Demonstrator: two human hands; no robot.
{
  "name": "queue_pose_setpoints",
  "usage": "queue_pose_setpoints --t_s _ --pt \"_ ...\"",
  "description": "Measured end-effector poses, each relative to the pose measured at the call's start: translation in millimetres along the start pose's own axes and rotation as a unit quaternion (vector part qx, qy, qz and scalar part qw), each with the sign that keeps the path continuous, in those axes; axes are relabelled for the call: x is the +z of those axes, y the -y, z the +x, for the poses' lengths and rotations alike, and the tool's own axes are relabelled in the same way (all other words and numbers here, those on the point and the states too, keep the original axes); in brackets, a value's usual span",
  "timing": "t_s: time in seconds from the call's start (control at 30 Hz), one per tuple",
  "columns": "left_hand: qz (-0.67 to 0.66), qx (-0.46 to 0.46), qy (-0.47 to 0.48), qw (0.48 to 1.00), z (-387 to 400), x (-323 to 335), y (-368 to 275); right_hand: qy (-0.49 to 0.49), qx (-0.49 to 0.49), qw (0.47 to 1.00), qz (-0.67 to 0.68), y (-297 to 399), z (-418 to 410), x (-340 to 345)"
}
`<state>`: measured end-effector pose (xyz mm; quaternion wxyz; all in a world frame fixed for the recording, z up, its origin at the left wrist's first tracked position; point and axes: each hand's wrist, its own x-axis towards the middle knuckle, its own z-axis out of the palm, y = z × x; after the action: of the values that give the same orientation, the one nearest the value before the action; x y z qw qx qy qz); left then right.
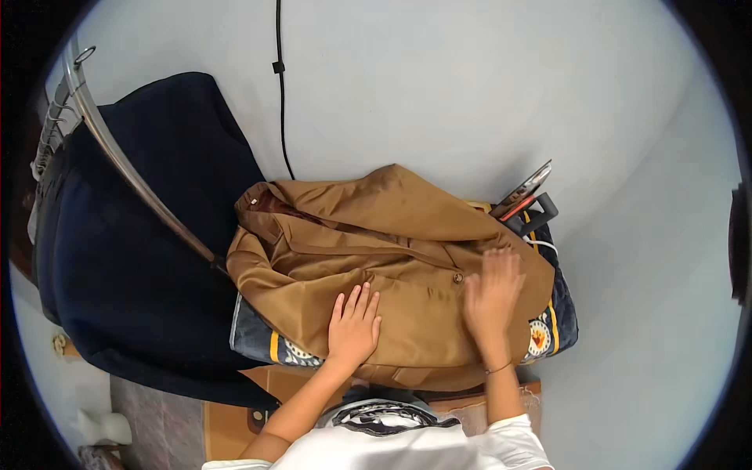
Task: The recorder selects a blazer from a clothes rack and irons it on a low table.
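Note:
A brown satin-like jacket [411, 299] lies buttoned, front side up, over a dark blue patterned padded cloth [252, 329], its collar to the left. My left hand [354, 323] rests flat on the jacket's lower middle, fingers apart, holding nothing. Over the right part, beside the round button [458, 278], is my right hand [494, 288]; its fingers are blurred and nothing shows in it. Whether it touches the cloth I cannot tell. Beyond the jacket's right edge an iron [526, 205] with a dark handle stands on its end, a white cord near it.
At the left, dark navy garments [147, 235] hang by a curved metal rail [126, 161]. A black cable [282, 106] runs down the pale wall [470, 88] behind the jacket. Wooden furniture [229, 423] shows below, and a white object [108, 427] stands at the lower left.

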<state>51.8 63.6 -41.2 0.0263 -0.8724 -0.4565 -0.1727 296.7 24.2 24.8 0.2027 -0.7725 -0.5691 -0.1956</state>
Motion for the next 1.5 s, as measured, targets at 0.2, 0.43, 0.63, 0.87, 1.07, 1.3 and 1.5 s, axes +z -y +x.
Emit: queue_pose_setpoints --t_s 0.2,0.43,0.63,0.87,1.07,1.3,1.5 --pt "-0.011 -0.006 0.001 1.000 4.4 0.4 -4.5 -0.189 0.119 0.962 -0.158 -133.5 79.4 23.6" --pt "-0.002 -0.015 0.006 1.000 4.6 -2.5 -6.5 -0.151 0.309 0.885 0.315 -163.9 108.3 88.3" --pt "0.006 -0.011 0.011 1.000 6.3 -2.8 -8.3 -0.196 0.319 0.875 0.305 -184.3 124.4 135.4" --pt "-0.009 -0.005 -0.006 1.000 6.0 -0.6 -8.9 -0.255 0.265 0.869 0.333 -178.0 133.5 118.9" --pt "-0.020 -0.004 -0.010 1.000 0.9 -0.4 -5.1 -0.291 0.118 0.935 0.164 -140.0 125.7 54.0" --pt "-0.020 0.002 0.003 1.000 3.0 1.6 -5.9 -0.343 0.056 0.934 0.083 -130.6 107.6 -51.9" --pt "0.008 0.004 -0.003 1.000 0.8 -2.2 -2.2 -0.196 -0.044 0.975 0.094 -71.1 84.6 -128.4"
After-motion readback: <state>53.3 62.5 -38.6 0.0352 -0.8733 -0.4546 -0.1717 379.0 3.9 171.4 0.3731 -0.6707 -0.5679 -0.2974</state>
